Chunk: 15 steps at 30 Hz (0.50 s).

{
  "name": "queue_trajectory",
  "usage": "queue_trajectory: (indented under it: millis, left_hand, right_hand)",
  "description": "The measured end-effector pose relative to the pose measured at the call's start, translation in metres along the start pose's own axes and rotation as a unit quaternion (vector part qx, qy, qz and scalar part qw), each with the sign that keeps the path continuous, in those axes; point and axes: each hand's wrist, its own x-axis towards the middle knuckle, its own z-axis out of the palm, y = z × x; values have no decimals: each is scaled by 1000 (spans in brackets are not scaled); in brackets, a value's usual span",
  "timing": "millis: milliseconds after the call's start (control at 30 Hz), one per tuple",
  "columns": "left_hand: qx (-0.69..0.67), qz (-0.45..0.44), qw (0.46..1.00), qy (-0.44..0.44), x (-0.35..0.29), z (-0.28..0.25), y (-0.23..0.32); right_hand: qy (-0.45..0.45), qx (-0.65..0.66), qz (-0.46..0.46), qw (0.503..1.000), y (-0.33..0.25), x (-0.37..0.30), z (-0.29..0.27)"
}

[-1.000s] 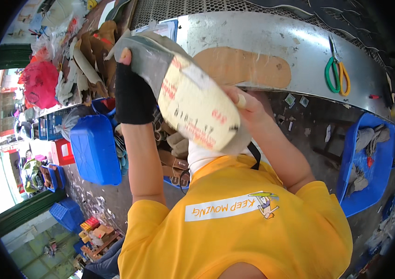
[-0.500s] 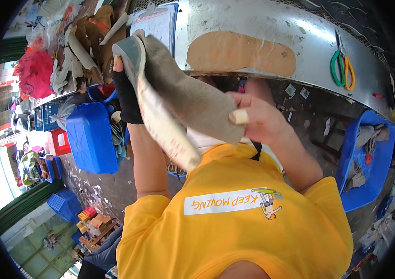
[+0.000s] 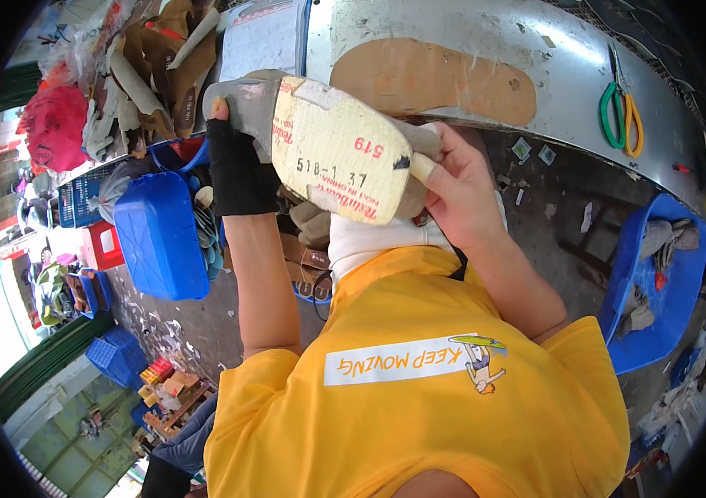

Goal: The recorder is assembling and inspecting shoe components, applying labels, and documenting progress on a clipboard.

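Note:
In my left hand (image 3: 241, 162), which wears a black fingerless glove, is a shoe insole board (image 3: 336, 145) gripped by its grey heel end. Its cream, printed underside faces up toward me. The thumb lies on the grey part and the fingers are hidden beneath. My right hand (image 3: 461, 191), with pale tape round its thumb, pinches a grey-brown suede piece (image 3: 414, 199) at the board's toe end. Most of the suede is hidden behind the board. Beyond the hands, a brown insole-shaped sheet (image 3: 436, 79) lies on the metal table (image 3: 556, 95).
Scissors (image 3: 622, 116) with green and yellow handles lie on the table's right. A clipboard with paper (image 3: 262, 46) and leather scraps (image 3: 154, 75) are at the far left. Blue bins stand at left (image 3: 162, 236) and right (image 3: 677, 307). Scraps litter the floor.
The insole board has turned so that its printed underside faces up. The suede has gone from beside the board to mostly behind it. Both hands still hold on.

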Motion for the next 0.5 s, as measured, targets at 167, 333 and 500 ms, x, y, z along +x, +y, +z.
queue_trajectory:
  millis: [167, 333, 500]
  left_hand:
    - [0, -6, 1000, 20, -2, -8, -7]
    - [-26, 7, 998, 50, 3, -16, -13]
    - [-13, 22, 999, 45, 3, -12, -14]
  right_hand:
    - [2, -100, -81, 992, -2, -12, 4]
    - [-35, -114, -72, 990, -3, -16, 1]
    - [-30, -117, -77, 990, -8, -18, 4]
